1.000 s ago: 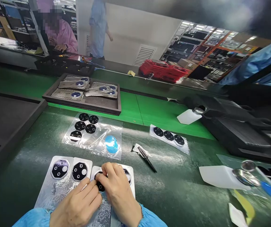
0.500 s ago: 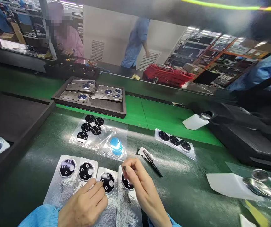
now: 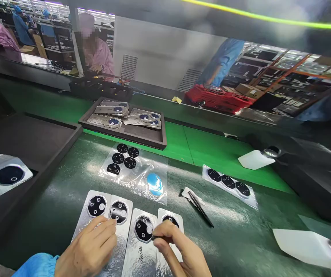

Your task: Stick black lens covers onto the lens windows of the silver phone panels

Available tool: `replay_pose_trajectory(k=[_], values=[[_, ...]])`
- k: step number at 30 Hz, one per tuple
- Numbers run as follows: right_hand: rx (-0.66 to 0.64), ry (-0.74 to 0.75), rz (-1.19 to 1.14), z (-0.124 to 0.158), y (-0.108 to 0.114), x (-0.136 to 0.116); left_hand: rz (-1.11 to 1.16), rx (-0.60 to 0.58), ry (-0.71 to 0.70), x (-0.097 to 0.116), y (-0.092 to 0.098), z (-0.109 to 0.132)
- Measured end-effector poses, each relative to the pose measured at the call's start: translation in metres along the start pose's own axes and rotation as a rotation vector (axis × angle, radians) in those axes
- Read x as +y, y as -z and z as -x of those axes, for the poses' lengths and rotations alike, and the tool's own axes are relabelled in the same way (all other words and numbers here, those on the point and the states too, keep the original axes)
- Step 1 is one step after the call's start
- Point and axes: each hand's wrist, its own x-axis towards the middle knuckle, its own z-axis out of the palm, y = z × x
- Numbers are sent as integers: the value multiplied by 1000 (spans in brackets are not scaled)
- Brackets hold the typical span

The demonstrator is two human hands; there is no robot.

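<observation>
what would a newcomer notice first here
The row of four silvery back covers at the near edge of the green bench, each with a black octagonal camera ring, catches the eye first; the left hand rests across the left two and the right hand pinches a small dark thing beside the third cover's ring. Behind them lie a clear sheet with black octagons and a blue disc, and a dark tray of more covers.

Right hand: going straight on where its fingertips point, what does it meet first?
The right hand, pinching a small dark piece, points left at the black camera module of the third back cover; nearly touching, depth unclear.
</observation>
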Motion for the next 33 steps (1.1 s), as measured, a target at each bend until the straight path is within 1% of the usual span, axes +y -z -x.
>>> replay_pose_trajectory(k=[3,5,9,12,16,21,28,33], values=[[-58,79,-27,-12,-4,-1,-11,35,-21,-2,-4,-3],[-79,88,-43,-15,-6,3,-14,34,-32,-2,-6,-2],[-57,0,-79,-14,-10,14,-17,8,-28,-4,-9,3],[-87,-28,-61,-14,-13,19,-11,-2,-16,-4,-10,7],[-125,-47,-27,-16,-15,20,-20,-31,-9,-3,-9,7],[-127,-40,-36,-20,-22,21,-69,-13,-32,-1,-9,3],[-65,-47,-42,-23,-31,23,-129,-20,-85,-4,-10,0],[-108,-36,-39,-29,-34,18,-184,-17,-129,-6,-7,-2]])
